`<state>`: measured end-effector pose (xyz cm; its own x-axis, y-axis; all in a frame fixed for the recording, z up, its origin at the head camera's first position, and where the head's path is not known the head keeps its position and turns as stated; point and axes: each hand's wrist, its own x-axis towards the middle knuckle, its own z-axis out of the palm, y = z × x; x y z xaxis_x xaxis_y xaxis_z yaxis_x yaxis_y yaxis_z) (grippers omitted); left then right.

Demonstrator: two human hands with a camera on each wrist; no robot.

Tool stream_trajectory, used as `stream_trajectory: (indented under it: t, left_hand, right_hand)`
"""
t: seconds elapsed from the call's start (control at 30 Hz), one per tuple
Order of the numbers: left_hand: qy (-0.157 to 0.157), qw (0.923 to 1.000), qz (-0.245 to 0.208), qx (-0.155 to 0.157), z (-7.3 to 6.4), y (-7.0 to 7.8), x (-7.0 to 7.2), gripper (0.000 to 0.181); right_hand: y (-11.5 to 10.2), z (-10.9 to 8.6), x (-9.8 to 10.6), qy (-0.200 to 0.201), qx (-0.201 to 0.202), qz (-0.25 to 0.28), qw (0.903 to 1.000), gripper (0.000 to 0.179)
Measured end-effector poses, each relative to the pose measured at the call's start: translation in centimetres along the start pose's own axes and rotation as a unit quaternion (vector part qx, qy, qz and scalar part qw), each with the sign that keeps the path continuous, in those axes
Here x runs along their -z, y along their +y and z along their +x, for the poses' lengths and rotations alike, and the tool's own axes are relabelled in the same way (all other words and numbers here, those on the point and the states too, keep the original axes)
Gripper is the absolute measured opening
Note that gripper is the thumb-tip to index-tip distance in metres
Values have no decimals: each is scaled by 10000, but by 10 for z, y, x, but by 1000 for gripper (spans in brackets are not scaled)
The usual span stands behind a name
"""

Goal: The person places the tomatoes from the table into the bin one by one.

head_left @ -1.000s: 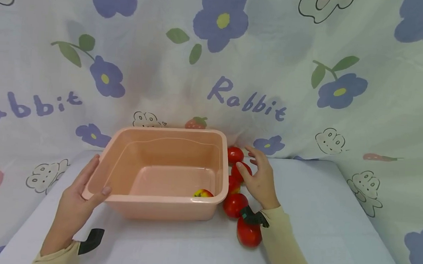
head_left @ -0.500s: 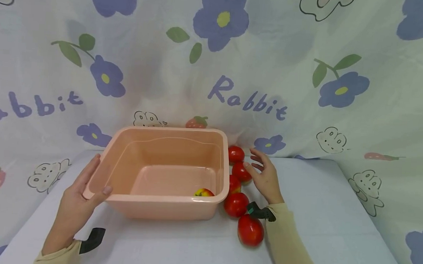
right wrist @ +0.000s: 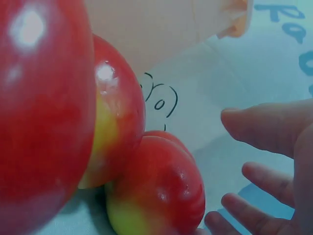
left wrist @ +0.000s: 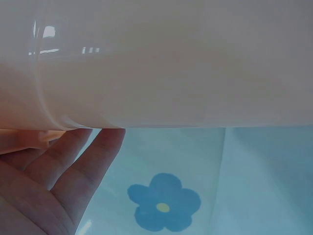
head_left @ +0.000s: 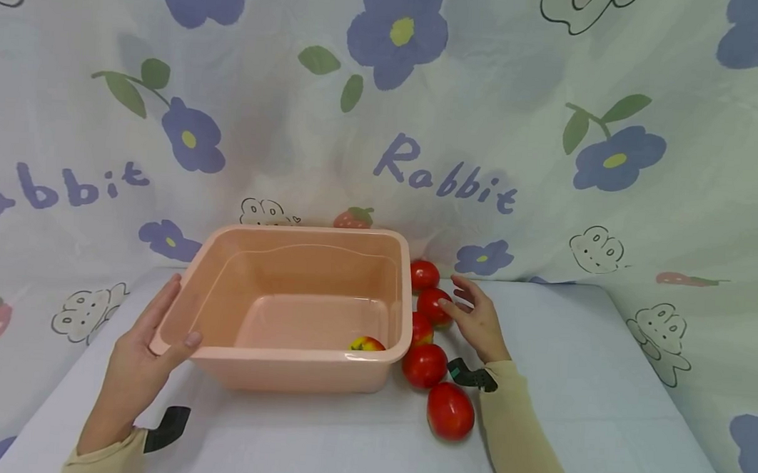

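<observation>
My left hand (head_left: 134, 366) grips the left front corner of a pink plastic basin (head_left: 282, 368), thumb over the rim and fingers along its outer side. In the left wrist view, two fingertips (left wrist: 111, 139) meet the basin's edge. One red and yellow apple (head_left: 367, 344) lies inside, near the front right corner, partly hidden by the rim. My right hand (head_left: 479, 326) is beside a red apple (head_left: 434, 306) to the right of the basin, its thumb tip overlapping that apple in the head view. The right wrist view shows the fingers spread apart, with nothing between them and the thumb.
Several more apples form a row along the basin's right side, from a far one (head_left: 425, 275) to the nearest (head_left: 450, 412). A white cloth (head_left: 577, 390) covers the table. Behind it hangs a flower-printed curtain (head_left: 281, 146).
My right hand has shifted a little to the right, and its fingertips have come down lower beside the apples. The left hand keeps its hold on the basin.
</observation>
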<state>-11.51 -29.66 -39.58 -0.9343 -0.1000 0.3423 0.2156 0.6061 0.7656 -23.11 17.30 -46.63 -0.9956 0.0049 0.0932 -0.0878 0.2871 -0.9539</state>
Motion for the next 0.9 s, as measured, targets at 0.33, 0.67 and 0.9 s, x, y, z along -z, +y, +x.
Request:
stream_trajectory:
  t: [0.33,0.67,0.9]
  left_hand:
    - [8,10000,-60,-57,-1,1,0,83]
    - [-60,10000,-21,41,-1,2,0,84]
    - [-52,10000,-16,37,-1,1,0,84]
  right_hand:
    - [5,2,2,-186,-683,-138,9974,73]
    - [16,4,-1,-544,-846,-276,9945,77]
    - [18,4,-1,-685,-845,-427,9931,79]
